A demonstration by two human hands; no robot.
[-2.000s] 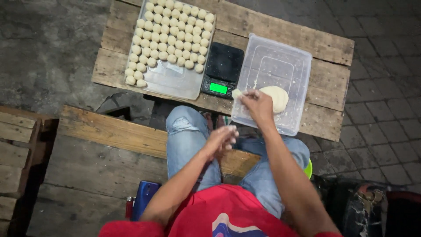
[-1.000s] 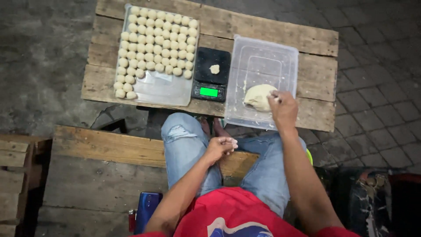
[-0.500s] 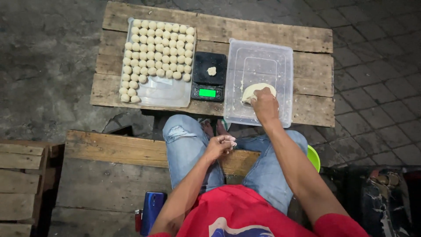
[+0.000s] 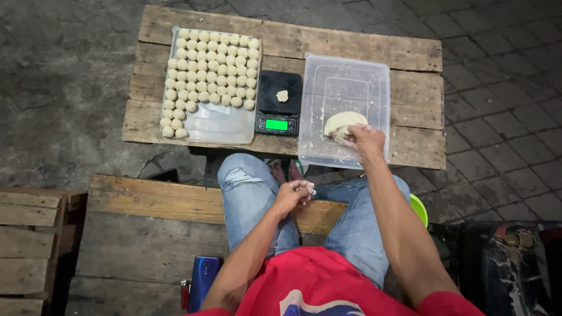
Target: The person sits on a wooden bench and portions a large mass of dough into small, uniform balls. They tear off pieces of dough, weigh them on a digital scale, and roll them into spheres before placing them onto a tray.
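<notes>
At nine o'clock on the wooden desk (image 4: 410, 55) lies a clear tray (image 4: 213, 126) packed with rows of small dough balls (image 4: 211, 73), its near end bare. Just right of it stands a black scale (image 4: 280, 102) with a green display and one small dough piece (image 4: 282, 95) on its plate. Nearer the body, around six o'clock, the left hand (image 4: 294, 194) hovers above the knees, its grip loosely curled with nothing visible inside. At three o'clock a clear plastic tub (image 4: 351, 76) holds a pale dough lump (image 4: 341, 122); the right hand (image 4: 366, 142) pinches the lump's near edge, fingers pressed into it. The dough looks soft, light and probably sticky, likely to stretch and tear rather than lift whole, so a pinch at its rim seems the best hold. The desk is rough planks, set on dark stone paving; a plank bench (image 4: 152, 202) sits below, with a blue phone (image 4: 204, 281) on it.
</notes>
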